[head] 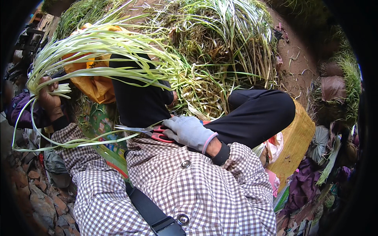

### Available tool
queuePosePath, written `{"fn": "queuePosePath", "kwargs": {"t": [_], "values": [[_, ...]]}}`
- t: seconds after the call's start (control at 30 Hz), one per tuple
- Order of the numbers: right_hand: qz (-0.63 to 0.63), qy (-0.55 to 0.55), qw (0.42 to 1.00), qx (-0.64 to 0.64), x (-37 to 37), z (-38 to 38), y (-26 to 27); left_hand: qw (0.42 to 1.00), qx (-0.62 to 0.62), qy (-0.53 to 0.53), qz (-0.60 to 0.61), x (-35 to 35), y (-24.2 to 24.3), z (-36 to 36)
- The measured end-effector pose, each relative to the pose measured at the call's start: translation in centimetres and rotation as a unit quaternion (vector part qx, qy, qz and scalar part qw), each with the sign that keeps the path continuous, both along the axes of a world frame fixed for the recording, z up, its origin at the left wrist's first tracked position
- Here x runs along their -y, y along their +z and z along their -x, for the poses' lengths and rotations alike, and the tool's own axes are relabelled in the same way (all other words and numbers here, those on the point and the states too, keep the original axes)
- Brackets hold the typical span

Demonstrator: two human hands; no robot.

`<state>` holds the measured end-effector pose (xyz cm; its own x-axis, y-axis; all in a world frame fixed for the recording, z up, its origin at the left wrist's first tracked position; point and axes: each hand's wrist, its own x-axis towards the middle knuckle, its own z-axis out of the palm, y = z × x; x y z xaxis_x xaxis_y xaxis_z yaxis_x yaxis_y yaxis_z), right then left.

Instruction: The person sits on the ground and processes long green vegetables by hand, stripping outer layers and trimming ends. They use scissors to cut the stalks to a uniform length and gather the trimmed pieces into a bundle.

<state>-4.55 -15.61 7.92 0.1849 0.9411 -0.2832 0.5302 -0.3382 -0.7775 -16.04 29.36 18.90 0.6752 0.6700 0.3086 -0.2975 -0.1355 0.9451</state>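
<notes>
My bare left hand (49, 98), at the far left, grips a bundle of long, flat, pale yellow-green leaves (97, 48) that look like chives. Their cut white ends poke out beside my fingers, while the tips fan right over my bent knee. A few loose strands (73, 144) loop down from the bundle and run across to my lap. There my right hand (189, 131), in a grey knit glove with a pink-edged cuff, rests on the red handles of a pair of scissors (158, 133). The scissor blades point left, beside the ends of the loose strands.
A large heap of green and dried leaves (224, 44) lies ahead, with trimmings (203, 91) between my legs. An orange plastic bag (97, 85) stands behind the bundle. To the right are a yellow seat block (295, 141) and a purple cloth (302, 184). Broken bricks (44, 200) lie lower left.
</notes>
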Motion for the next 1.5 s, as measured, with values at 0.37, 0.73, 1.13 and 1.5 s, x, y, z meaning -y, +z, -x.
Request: {"fn": "queuePosePath", "kwargs": {"t": [0.37,0.73,1.13,1.5], "values": [[0.021,0.058,0.998,-0.017,-0.9,-0.8,0.8,1.000,-0.002,-0.008,0.010,1.4,1.9,-0.8],[0.124,-0.121,0.917,-0.359,4.8,-5.1,1.7,0.999,0.023,-0.041,0.014,0.6,1.6,-0.9],[-0.059,-0.192,0.970,-0.137,1.2,-9.1,7.1,0.999,0.038,-0.027,0.008,1.4,1.8,-0.7],[-0.206,-0.160,0.960,-0.098,-1.9,-9.1,7.5,0.998,0.047,-0.040,-0.002,1.2,1.9,-1.0]]}}
